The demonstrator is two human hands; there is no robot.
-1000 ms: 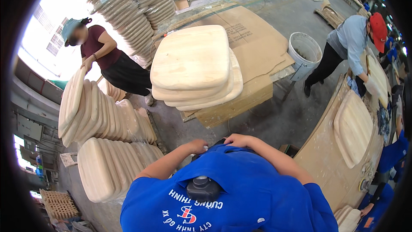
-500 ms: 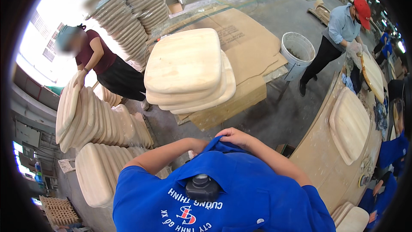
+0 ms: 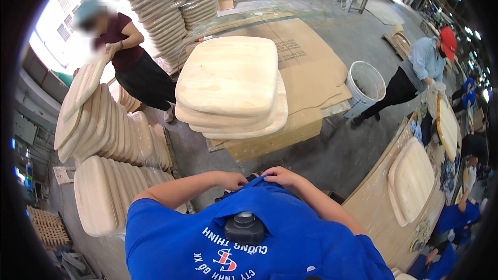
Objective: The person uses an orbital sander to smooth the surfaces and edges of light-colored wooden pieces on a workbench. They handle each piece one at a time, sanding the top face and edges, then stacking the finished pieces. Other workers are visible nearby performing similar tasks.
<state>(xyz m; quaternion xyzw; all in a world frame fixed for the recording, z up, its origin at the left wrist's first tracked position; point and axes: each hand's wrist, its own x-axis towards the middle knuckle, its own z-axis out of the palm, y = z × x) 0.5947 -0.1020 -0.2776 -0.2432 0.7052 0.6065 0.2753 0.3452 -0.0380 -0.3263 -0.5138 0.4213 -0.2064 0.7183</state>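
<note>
Hands are close together but apart. The right hand (image 3: 281, 176) pinches the hem (image 3: 257, 182) of the blue shirt (image 3: 301, 231); the left hand (image 3: 233, 180) is curled beside it, and whether it grips anything cannot be determined. Compared with half a second ago, the lifted part of the shirt is smaller and covers less of the left hand. Judgement: handling is confined to the hem. Beyond the hands, well apart from them, a stack of wooden panels (image 3: 225, 75) rests on a cardboard-covered bench (image 3: 319, 59).

White lettering (image 3: 211, 235) on blue shirt (image 3: 316, 233), dark print (image 3: 291, 54) on cardboard (image 3: 324, 70)
</note>
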